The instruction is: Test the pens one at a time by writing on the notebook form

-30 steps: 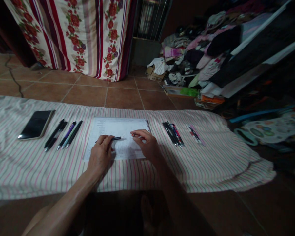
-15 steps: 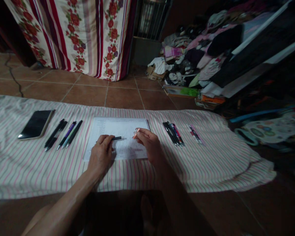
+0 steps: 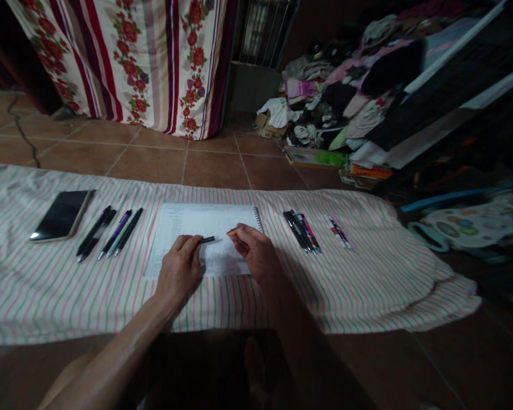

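My left hand point(image 3: 180, 263) is closed around a black pen point(image 3: 207, 240), whose dark barrel sticks out to the right and ends in a thin pale tip. Opposite it, my right hand point(image 3: 255, 250) pinches a small, narrow piece point(image 3: 231, 231) with a dark point facing left; most of it is hidden by the fingers, so its kind is unclear. A short gap separates the pen from this piece. Both hands are over a spiral notebook point(image 3: 214, 215) with a printed, pale page.
On the striped cloth point(image 3: 367, 290), a phone point(image 3: 63, 215) and several pens point(image 3: 118, 234) lie left of the notebook. More dark pens point(image 3: 301, 233) and a pink-and-white pen group point(image 3: 340, 232) lie to the right. Beyond are a floral curtain point(image 3: 154, 62) and piled clothes point(image 3: 337, 97).
My right hand has turned slightly and the small piece in it now points left rather than down. The left hand and its pen have shifted a little to the right.
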### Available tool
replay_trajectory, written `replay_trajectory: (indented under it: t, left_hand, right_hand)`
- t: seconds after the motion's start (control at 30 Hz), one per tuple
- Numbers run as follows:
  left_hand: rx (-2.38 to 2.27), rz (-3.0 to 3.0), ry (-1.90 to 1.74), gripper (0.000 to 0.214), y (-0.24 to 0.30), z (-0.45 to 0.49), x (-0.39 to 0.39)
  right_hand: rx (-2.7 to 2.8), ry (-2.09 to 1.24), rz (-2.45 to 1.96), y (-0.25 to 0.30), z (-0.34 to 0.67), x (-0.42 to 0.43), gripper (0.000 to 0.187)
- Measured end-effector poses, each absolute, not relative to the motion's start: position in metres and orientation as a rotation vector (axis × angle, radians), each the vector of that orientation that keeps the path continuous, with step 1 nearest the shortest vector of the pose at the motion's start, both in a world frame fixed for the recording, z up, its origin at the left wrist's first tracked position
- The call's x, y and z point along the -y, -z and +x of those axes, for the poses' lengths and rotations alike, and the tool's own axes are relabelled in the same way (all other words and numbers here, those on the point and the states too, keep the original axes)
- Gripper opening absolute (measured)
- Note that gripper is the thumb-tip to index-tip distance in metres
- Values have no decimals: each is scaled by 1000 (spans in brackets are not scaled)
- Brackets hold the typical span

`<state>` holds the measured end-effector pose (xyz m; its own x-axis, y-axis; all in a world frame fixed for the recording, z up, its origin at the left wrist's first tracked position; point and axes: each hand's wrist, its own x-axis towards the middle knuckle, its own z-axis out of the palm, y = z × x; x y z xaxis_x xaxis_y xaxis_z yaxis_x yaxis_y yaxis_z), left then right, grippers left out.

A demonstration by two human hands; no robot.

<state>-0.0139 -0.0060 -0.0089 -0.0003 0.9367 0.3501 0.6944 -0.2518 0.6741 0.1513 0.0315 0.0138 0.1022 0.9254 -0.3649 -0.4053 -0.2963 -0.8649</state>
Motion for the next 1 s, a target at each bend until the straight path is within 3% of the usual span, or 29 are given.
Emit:
replay_trajectory:
  t: [1.0]
  left_hand:
    - [-1716,2088,-1044,28,10,-12,6]
  right_hand:
    - [676,-1423,-1215,-13,144,-30,37]
